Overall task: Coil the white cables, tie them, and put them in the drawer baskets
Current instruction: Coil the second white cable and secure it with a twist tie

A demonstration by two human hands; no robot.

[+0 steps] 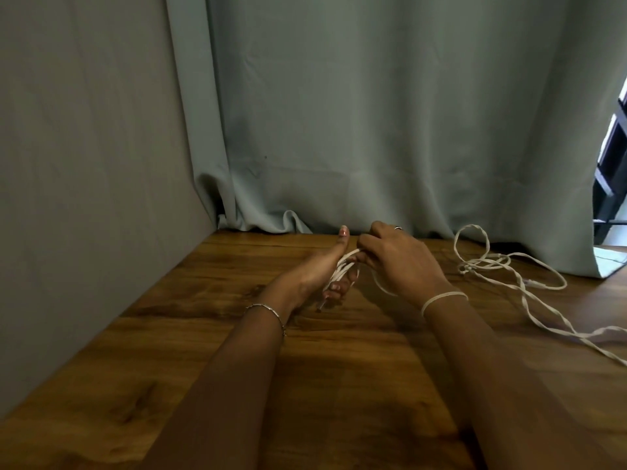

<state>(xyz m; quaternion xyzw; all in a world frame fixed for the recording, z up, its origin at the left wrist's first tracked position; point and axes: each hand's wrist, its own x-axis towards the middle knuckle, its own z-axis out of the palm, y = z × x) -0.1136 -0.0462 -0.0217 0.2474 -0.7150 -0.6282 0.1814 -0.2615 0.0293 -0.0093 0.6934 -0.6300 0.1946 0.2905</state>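
Several loops of a white cable (342, 268) lie around the palm of my left hand (325, 269), which holds them with curled fingers and its thumb raised. My right hand (400, 259) pinches the same cable just above the loops, close against the left fingers. A loose stretch of the cable hangs below my right hand. A white elastic band (442, 297) sits round my right wrist. More white cable (509, 276) lies tangled on the wooden table (237, 334) at the right and trails off toward the right edge. No drawer or baskets are in view.
A grey-green curtain (373, 130) hangs along the back of the table, its hem resting on the wood. A grey wall (84, 198) closes off the left side. At the far right, past the curtain's edge, dark shelving (610, 164) shows.
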